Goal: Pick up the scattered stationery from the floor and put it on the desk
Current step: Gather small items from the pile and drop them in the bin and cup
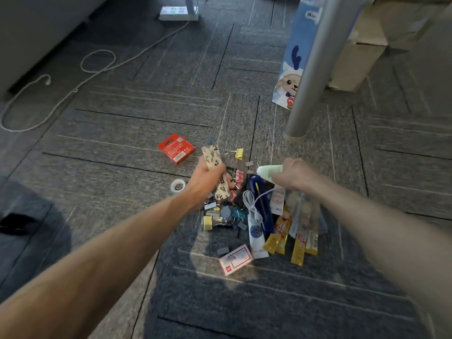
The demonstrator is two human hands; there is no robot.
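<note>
Carpet (146, 106): mottled grey-blue, thin pale and black stripes. Box (176, 148): red, white print. Case (212, 155): cream, dark floral print. Plastic item (269, 171): pale green, white tip. Binder clips (239, 153): yellow, pink, teal. Pouch (263, 209): navy. Cable (252, 201): white. Sachets (278, 237): gold, red lettering. Card (236, 259): white, red border. Paper bag (293, 59): blue and white, cartoon animal. Desk leg (310, 69): silver-grey.

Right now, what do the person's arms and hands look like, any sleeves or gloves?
Both arms are bare as far as the view shows, no sleeves. The left hand and right hand wear no gloves; no watch, bracelet or ring shows, though the right one is blurred.
</note>
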